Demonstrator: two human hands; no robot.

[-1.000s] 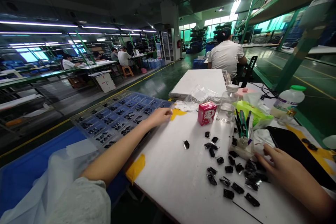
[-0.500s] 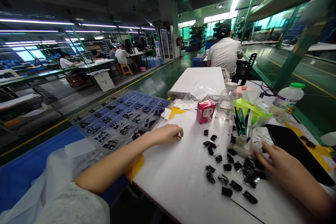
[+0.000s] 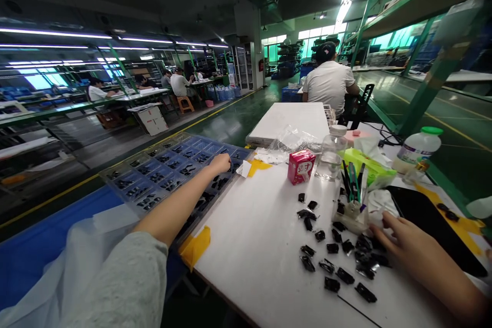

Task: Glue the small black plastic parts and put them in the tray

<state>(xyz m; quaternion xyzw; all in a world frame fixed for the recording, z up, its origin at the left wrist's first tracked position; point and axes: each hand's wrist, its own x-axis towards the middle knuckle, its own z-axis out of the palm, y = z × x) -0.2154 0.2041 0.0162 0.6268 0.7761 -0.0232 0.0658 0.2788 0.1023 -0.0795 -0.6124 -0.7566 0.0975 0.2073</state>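
Note:
My left hand (image 3: pixel 220 164) hangs over the far part of a clear compartmented tray (image 3: pixel 134 179), whose blue-lined cells hold small black glossy pieces. Its fingers are curled, and I cannot tell whether they hold a piece. My right hand (image 3: pixel 400 238) rests on the white table (image 3: pixel 249 261), fingers spread with nothing in them. It lies just beside a loose scatter of black pieces (image 3: pixel 332 248) and next to a crumpled white cloth (image 3: pixel 378 210).
A pen cup (image 3: pixel 351 210), red box (image 3: pixel 302 166), glass jar (image 3: pixel 329 152), green packet (image 3: pixel 363 164) and plastic bottle (image 3: pixel 417 151) stand on the table. A black pad (image 3: pixel 426 220) lies right. A co-worker (image 3: pixel 328 82) sits beyond a white board (image 3: pixel 292 120).
My left hand has moved off the table, up and left, to above the tray. My right hand has shifted only slightly. The black pieces on the table lie as before.

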